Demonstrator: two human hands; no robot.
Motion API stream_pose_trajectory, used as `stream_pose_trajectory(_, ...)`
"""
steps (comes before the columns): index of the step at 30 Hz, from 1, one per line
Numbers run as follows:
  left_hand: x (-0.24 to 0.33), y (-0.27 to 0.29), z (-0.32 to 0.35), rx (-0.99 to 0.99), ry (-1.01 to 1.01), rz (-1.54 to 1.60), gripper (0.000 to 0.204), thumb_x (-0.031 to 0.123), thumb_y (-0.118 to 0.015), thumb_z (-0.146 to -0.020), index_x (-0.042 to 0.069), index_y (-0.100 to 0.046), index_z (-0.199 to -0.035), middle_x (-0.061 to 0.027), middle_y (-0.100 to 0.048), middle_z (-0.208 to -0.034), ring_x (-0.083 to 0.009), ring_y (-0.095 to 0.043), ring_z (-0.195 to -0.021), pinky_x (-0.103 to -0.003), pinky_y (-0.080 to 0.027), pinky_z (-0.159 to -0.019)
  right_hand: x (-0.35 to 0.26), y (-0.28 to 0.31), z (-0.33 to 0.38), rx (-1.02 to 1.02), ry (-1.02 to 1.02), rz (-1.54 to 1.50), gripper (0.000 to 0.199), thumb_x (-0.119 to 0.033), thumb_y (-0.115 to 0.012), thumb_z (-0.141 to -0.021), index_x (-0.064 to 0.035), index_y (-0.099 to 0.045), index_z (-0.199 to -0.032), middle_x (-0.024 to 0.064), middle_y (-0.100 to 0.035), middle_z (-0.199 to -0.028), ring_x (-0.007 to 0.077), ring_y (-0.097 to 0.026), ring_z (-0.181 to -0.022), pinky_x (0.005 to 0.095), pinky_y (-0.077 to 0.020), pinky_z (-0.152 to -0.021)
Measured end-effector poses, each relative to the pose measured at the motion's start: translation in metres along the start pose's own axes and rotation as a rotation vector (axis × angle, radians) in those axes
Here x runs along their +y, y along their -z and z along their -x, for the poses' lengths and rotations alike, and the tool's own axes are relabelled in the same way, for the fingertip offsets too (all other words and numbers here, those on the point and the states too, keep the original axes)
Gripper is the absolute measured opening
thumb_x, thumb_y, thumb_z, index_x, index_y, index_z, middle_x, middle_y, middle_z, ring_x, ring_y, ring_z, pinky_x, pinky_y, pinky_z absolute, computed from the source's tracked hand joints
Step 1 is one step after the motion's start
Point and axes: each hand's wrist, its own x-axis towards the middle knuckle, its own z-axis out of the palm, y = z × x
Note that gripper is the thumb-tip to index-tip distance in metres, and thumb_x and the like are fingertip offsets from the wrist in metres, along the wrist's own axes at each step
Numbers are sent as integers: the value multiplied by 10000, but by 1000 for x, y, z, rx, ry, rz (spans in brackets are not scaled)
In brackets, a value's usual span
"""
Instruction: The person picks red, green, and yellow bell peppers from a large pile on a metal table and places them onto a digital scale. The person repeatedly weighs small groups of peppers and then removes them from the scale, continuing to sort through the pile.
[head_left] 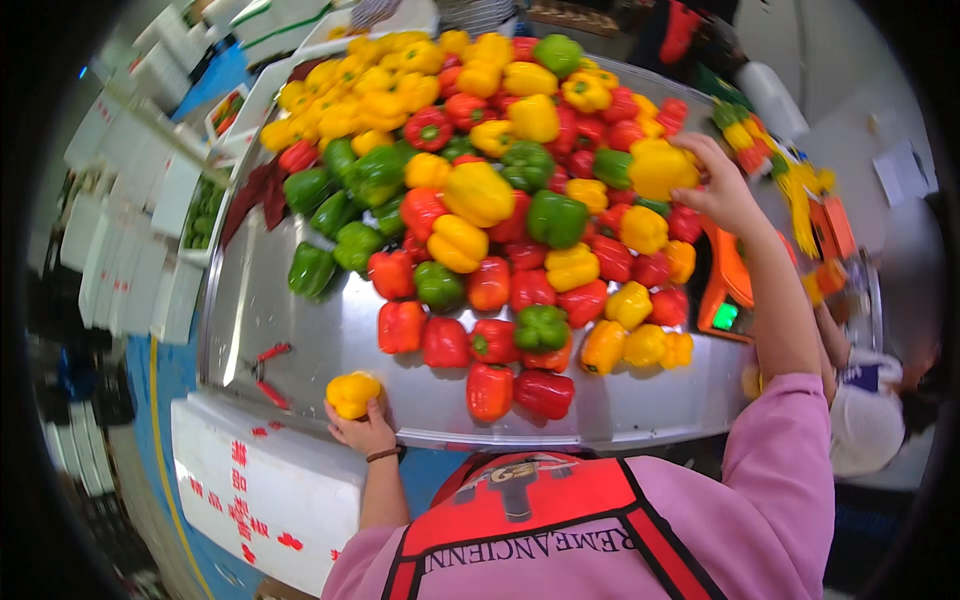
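Note:
My left hand (pixel 364 434) is closed around a yellow bell pepper (pixel 352 393) at the near left edge of the metal table (pixel 250 310). On the right, my right hand (pixel 716 184) grips a large yellow bell pepper (pixel 660 167), thumb below and fingers over its right side. That pepper is over the right part of a wide heap of red, yellow and green peppers. Yellow ones (pixel 385 95) crowd the far left of the heap, and green ones (pixel 335 215) lie at its left edge. Red peppers (pixel 490 390) rest nearest to me.
Red-handled snips (pixel 268 376) lie on the table's left side. An orange scale (pixel 730 285) with a lit green display stands at the right, below my right forearm. A white foam box (pixel 265 490) is at the near left. Another person (pixel 868 415) is at the right.

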Motion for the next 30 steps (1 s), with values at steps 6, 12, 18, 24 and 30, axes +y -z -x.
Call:
stream_pose_trajectory(6, 4, 1, 2, 43, 32, -37, 883, 480, -717, -827, 118, -302, -1517, -212, -515, -1384, -450, -424, -1261, -494, -313, -1091, 68, 90, 204, 181, -450, 298, 637, -60, -769, -702, -104, -560, -1302, 127, -520, -1326, 346, -535, -1232, 373, -451, -1029)
stream_pose_trajectory(12, 6, -2, 2, 5, 8, -41, 828, 466, -681, -869, 126, -299, -1520, -216, -516, -1383, -445, -435, -1239, -501, -318, -1083, 123, 99, 289, 113, -742, 530, 657, -88, -765, -698, -157, -570, -1322, 122, -530, -1351, 347, -567, -1197, 401, -474, -1006)
stream_pose_trajectory(18, 0, -4, 2, 24, -33, -30, 854, 453, -707, -848, 120, -302, -1522, -204, -499, -1409, -443, -415, -1272, -507, -296, -1103, 191, 58, 276, 195, -749, 532, 716, -88, -783, -725, -150, -505, -1381, 154, -492, -1398, 364, -553, -1211, 426, -484, -995)
stream_pose_trajectory(24, -1, -4, 1, -2, -53, -11, 883, 539, -663, -856, 76, -298, -1514, -195, -469, -1449, -423, -408, -1313, -505, -191, -1175, 131, 37, 160, 398, -497, 866, 562, -223, -766, -788, -122, -567, -1304, 143, -586, -1302, 344, -589, -1151, 438, -506, -940)
stream_pose_trajectory(30, -13, -11, 1, -2, -43, -18, 904, 534, -678, -849, 106, -268, -1532, -177, -420, -1480, -429, -321, -1343, -510, -232, -1146, 47, -66, -37, 278, 9, 263, 443, -275, -725, -835, -68, -629, -1215, 157, -658, -1180, 352, -607, -1115, 418, -490, -947)
